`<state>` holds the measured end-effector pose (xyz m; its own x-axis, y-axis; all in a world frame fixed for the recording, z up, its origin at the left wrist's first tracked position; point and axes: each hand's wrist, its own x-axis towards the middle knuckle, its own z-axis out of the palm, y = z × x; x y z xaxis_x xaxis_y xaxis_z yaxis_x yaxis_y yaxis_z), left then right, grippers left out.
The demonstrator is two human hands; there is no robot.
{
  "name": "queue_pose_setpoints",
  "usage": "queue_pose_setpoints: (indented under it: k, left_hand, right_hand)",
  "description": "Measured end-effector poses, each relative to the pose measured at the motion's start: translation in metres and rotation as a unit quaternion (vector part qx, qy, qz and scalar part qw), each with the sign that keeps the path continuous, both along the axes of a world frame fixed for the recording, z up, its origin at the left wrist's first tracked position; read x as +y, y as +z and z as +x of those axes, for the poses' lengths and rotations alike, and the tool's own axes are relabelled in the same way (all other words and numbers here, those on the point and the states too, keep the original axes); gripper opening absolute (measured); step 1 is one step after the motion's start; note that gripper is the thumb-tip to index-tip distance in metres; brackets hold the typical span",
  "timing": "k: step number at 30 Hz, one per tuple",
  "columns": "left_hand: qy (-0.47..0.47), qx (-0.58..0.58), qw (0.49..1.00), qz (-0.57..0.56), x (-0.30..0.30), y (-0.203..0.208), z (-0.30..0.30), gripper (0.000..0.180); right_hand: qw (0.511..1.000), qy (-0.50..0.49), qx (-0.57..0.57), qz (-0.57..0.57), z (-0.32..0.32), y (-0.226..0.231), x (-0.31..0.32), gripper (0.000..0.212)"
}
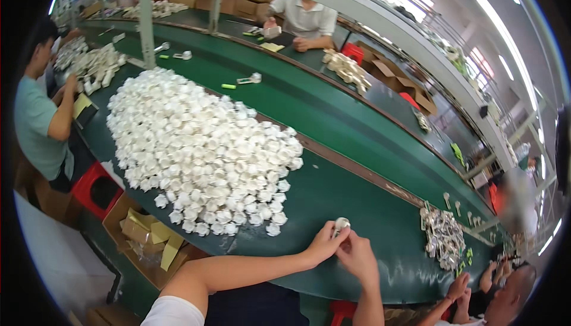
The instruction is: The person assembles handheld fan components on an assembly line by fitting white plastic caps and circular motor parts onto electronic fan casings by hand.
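My left hand (323,244) and my right hand (358,256) meet above the near edge of the green table (339,195). Between their fingertips is a small white rounded piece (341,224), pinched from both sides. Its lower part is hidden by my fingers, so its exact kind is unclear. A broad heap of small white flower-shaped plastic pieces (196,147) spreads over the table to the left of my hands. Off to the right lies a pile of white and metallic-looking parts (443,238).
Beyond the table runs a green conveyor belt (333,109) carrying a few loose white and bright green parts. An open cardboard box (148,266) and a red stool (95,189) stand at the left. Co-workers sit left, across and right. A pale shelf frame (380,14) crosses overhead.
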<state>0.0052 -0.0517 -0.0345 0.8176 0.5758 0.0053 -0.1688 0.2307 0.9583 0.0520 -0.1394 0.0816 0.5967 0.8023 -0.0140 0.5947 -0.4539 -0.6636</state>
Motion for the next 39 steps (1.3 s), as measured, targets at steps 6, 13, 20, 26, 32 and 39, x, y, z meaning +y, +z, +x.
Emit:
queue_pose_setpoints:
  k: [6,13,20,26,32,39]
  left_hand:
    - [-0.180,0.014,0.939,-0.293,0.017,0.023,-0.001,0.025]
    - [-0.236,0.026,0.936,-0.262,0.018,0.020,-0.006,0.019]
    - [-0.292,0.039,0.913,-0.281,0.025,0.013,-0.002,0.015]
    - [-0.333,0.028,0.908,-0.252,0.026,0.015,-0.001,0.016]
    - [-0.288,0.031,0.924,-0.250,0.025,0.025,0.000,0.012]
    - [-0.153,0.038,0.929,-0.336,0.024,0.032,-0.005,0.029]
  right_hand:
    - [0.997,0.039,0.046,0.047,0.067,0.031,0.038,0.016]
    - [0.969,0.227,-0.019,0.096,0.066,-0.012,0.159,0.048]
    - [0.966,0.239,-0.061,0.075,0.073,-0.041,0.186,0.033]
    - [0.972,0.137,0.147,0.120,0.101,-0.048,0.157,0.017]
    - [0.932,0.008,0.361,0.032,0.147,-0.047,0.066,0.026]
    - [0.959,-0.135,0.245,0.049,0.133,-0.057,0.040,0.028]
